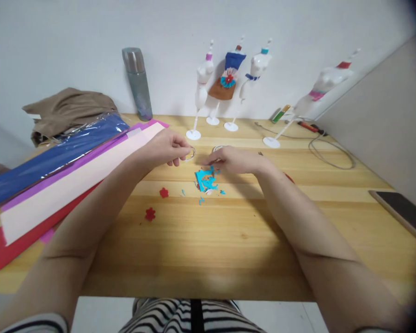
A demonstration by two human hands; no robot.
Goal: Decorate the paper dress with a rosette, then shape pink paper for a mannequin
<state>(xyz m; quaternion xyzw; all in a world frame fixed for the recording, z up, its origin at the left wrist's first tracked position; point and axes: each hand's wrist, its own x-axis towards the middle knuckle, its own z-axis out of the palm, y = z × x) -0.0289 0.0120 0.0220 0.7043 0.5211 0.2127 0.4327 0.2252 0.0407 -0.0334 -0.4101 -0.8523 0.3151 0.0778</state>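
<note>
My left hand (169,147) is closed in a pinch, with a thin pale ring (193,154) at its fingertips. Facing it, my right hand (230,159) has its fingers drawn together over the edge of a pile of turquoise scraps (204,179); whatever may be between those fingers is too small to make out. Behind the right hand, a white round item (219,148) is partly hidden. Two red flower cut-outs, one farther off (164,192) and one nearer (150,213), lie left of the scraps.
Several small white mannequins stand along the back, one in a blue and brown outfit (234,62). Coloured sheets (79,178) and brown cloth (72,104) lie left, near a grey bottle (138,85). A cable (333,162) and phone (402,215) are at right.
</note>
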